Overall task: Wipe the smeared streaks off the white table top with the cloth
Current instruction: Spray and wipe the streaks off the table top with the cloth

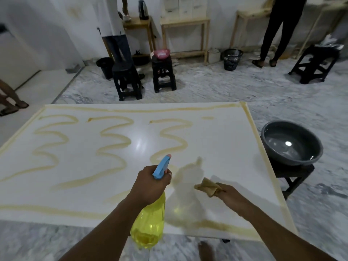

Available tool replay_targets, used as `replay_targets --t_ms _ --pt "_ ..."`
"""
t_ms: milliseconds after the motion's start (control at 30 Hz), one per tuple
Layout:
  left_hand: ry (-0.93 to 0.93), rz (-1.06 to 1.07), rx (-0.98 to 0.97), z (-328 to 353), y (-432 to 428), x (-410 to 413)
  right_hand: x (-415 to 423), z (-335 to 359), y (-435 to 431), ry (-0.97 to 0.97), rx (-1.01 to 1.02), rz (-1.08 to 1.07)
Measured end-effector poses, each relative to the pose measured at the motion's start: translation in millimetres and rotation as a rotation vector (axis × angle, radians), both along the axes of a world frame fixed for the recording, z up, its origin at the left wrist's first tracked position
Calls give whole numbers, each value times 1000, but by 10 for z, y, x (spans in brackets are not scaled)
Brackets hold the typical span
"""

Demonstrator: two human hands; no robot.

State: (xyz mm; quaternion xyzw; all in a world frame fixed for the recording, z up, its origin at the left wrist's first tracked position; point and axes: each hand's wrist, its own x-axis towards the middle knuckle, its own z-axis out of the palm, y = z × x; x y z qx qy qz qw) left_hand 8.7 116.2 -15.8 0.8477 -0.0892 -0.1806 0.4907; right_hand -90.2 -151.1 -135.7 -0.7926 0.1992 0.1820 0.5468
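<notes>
The white table top carries wavy yellow-brown smeared streaks across its left and middle, plus streaks along its edges. My left hand is closed round the neck of a yellow spray bottle with a blue trigger head, its nozzle pointing toward the table's far side. My right hand holds a crumpled tan cloth just above the table's near right part. The patch of table under both hands looks damp and shadowed.
A grey basin of water sits on a black stool just right of the table. Black stools, a black mesh bin and wooden tables stand on the marble floor beyond. Other people stand at the back and at the far left.
</notes>
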Motion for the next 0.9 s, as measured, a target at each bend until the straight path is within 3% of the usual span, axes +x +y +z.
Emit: replay_targets --t_ms 100,167,267,433,600,700,767,900 --pt "-12 -4 -1 76 -36 207 291 360 -415 146 329 -231" --pt "-21 -21 -8 104 -124 405 609 539 -670 218 350 -317" --pt "-33 -33 -5 62 -309 775 1365 711 -1080 254 159 -260" --pt "-19 -10 28 -113 -575 1423 2857 901 -1525 62 -234 -178" --pt "-50 29 21 -257 -755 1822 3850 386 -1723 -80 -585 -36" --pt "-60 51 -9 -354 -770 1931 3899 -283 -1590 -78 -673 132" --pt "-61 53 -1 -437 -757 1973 3688 -723 -1359 -145 -860 154" --pt "-48 51 27 -542 -666 1918 3161 -956 -845 -224 -970 169"
